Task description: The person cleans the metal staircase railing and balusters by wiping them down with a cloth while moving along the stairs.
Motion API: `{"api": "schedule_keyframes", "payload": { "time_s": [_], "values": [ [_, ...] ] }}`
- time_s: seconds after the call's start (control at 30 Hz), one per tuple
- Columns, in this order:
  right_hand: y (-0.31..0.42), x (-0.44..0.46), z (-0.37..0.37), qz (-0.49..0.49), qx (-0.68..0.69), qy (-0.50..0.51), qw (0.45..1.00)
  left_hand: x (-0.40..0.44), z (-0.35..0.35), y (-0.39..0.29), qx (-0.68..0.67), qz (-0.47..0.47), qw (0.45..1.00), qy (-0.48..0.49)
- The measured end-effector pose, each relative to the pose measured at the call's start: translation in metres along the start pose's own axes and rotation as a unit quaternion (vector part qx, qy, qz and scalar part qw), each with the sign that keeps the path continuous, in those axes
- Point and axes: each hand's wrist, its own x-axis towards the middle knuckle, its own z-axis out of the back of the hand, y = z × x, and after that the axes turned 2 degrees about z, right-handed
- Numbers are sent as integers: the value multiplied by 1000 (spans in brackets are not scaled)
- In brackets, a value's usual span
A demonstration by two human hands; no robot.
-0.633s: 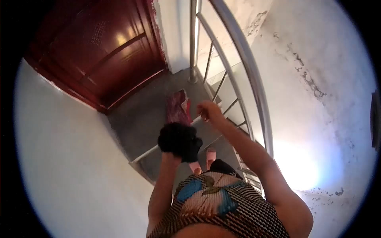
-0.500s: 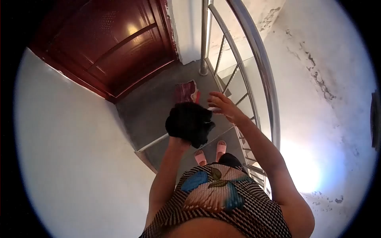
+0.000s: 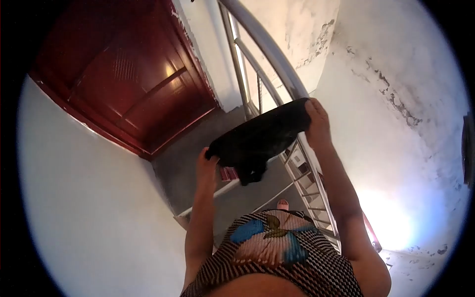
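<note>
A black cloth [image 3: 262, 132] is stretched between my two hands in front of me, with a bunched part hanging below its middle. My left hand [image 3: 207, 166] is closed on the cloth's left end. At its upper right end my right hand [image 3: 317, 121] grips the edge, in front of the metal railing. Beneath the cloth a dark red and pink item [image 3: 228, 173] lies on the grey floor, mostly hidden.
A dark red door [image 3: 133, 84] stands at the upper left. The metal handrail [image 3: 269, 44] and its bars run down the right side beside the stairs. A white wall [image 3: 94, 198] is on the left, and a pink slipper [image 3: 282, 204] shows below.
The black cloth has gone from a bunch around my left hand to a spread-out band. My right hand has moved up and right and taken hold of its end.
</note>
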Motion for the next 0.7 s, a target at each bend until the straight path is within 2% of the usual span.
{"api": "schedule_keyframes", "payload": {
  "time_s": [0.03,0.07,0.1,0.13,0.17,0.23,0.27,0.37,0.43,0.47,0.5,0.53,0.57,0.6,0.67,0.7],
  "values": [
    [12,4,5,7,2,1,1000,5,-1,-3,82,-23,995,-56],
    [23,8,10,37,-65,20,997,7,-5,-9,82,-31,995,-54],
    [33,11,15,66,-132,38,988,9,-8,-15,173,-72,982,-24],
    [41,13,19,73,-129,41,988,10,-13,-22,262,-115,958,4],
    [49,12,24,85,-165,15,983,8,-19,-30,262,-125,957,5],
    [68,12,34,116,-201,-24,972,5,-36,-48,326,-126,933,88],
    [72,16,46,107,-157,-37,981,3,-47,-57,326,-134,931,92],
    [95,39,63,113,-182,-87,973,9,-76,-72,266,-149,944,126],
    [107,65,56,147,-145,-76,976,35,-101,-86,281,-237,919,139],
    [113,83,53,150,-120,-71,979,59,-111,-86,224,-280,923,140],
    [116,104,53,158,-177,-74,969,66,-137,-103,160,-313,932,87],
    [113,126,56,167,-231,-77,955,87,-150,-110,144,-350,924,59],
    [102,144,57,201,-295,-70,932,109,-160,-112,195,-389,900,-4],
    [82,160,56,234,-356,-64,902,141,-165,-96,254,-480,832,-116],
    [21,163,60,316,-545,-45,775,169,-186,-58,302,-470,800,-218],
    [-9,156,57,328,-603,-33,726,171,-197,-39,302,-379,862,-150]
  ]
}}
